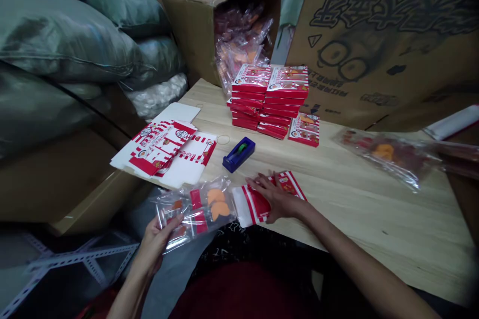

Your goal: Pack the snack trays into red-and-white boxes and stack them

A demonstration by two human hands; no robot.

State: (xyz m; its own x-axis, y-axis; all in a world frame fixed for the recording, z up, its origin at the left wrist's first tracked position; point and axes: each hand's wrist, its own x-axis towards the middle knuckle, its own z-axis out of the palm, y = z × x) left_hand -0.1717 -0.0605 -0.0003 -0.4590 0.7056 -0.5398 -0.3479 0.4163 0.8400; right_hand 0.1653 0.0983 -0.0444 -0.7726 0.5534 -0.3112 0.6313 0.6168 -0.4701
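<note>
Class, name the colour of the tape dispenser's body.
Dark blue: the tape dispenser shows best in the head view.

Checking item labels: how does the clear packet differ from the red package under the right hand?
The clear packet is see-through, orange pieces visible; the red package has red and white print. The left hand holds the packet; the right hand covers part of the package. Both show red.

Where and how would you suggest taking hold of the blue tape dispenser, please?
I'd suggest pinching the blue tape dispenser across its long sides, coming from above with the right hand: its body is narrow, nothing covers it, and that hand looks nearer.
</note>
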